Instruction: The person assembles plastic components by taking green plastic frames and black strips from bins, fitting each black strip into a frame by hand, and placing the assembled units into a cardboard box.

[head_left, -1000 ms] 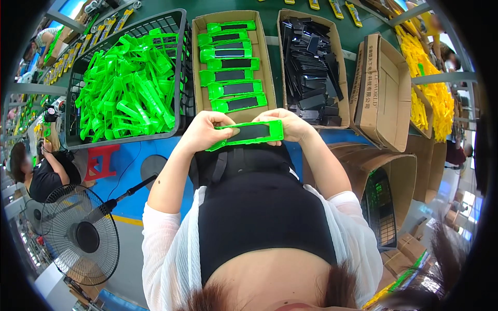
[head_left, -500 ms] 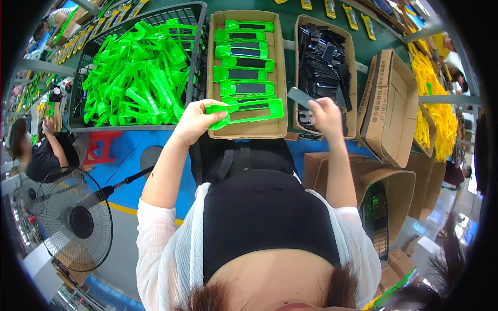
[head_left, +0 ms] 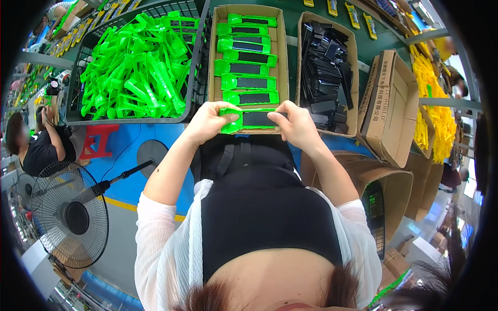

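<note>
A bright green plastic frame [head_left: 232, 125] lies between my two hands, over the near end of a cardboard tray [head_left: 282, 62]. Its left end is pinched between the thumb and fingers of my left hand [head_left: 210, 122]. My right hand [head_left: 297, 124] grips the right end, thumb on top. A dark rectangular panel [head_left: 258, 119] sits within the frame's window, its right edge partly hidden by my right thumb. Behind it in the tray, several green frames [head_left: 250, 69] with dark panels lie in a row.
To the left, a dark plastic crate [head_left: 124, 122] is heaped with loose green frames [head_left: 137, 67]. Dark panels [head_left: 324, 67] fill a cardboard box right of the tray. Farther right stand a tilted carton [head_left: 392, 111] and yellow parts [head_left: 443, 114]. A fan [head_left: 75, 215] stands at left.
My right hand has moved left from beside the panel box to the green frame. The dark panel it carried now lies in the frame's window.
</note>
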Demonstrator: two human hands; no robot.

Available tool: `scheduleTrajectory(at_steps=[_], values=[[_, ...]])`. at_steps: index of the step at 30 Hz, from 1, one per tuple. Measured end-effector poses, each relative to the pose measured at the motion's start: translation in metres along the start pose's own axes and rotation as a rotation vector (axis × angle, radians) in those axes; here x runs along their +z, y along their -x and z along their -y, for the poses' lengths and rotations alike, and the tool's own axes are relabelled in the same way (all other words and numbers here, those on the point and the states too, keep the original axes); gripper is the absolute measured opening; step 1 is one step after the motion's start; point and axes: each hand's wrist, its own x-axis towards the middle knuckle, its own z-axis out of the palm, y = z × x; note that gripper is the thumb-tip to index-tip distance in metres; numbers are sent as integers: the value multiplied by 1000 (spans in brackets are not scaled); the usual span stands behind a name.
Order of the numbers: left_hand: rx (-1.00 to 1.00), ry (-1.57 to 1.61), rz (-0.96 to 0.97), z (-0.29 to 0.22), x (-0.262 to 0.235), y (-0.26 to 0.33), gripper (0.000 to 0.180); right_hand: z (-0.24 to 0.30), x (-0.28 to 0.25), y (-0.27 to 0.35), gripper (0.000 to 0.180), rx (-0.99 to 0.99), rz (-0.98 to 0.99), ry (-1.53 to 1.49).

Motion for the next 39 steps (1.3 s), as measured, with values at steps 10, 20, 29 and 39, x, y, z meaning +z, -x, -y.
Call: scheduleTrajectory(at_steps=[10, 20, 29, 39], values=[[135, -127, -78, 8, 2, -5, 11, 3, 5, -10, 53, -38, -181, 860], [177, -200, -55, -3, 5, 1, 12, -14, -6, -13, 33, 142, -28, 49], [228, -1181, -32, -14, 37, -18, 24, -35, 14, -15, 36, -34, -40, 68], [324, -1138, -10, 5, 33, -48, 17, -43, 24, -23, 53, -201, 3, 436]])
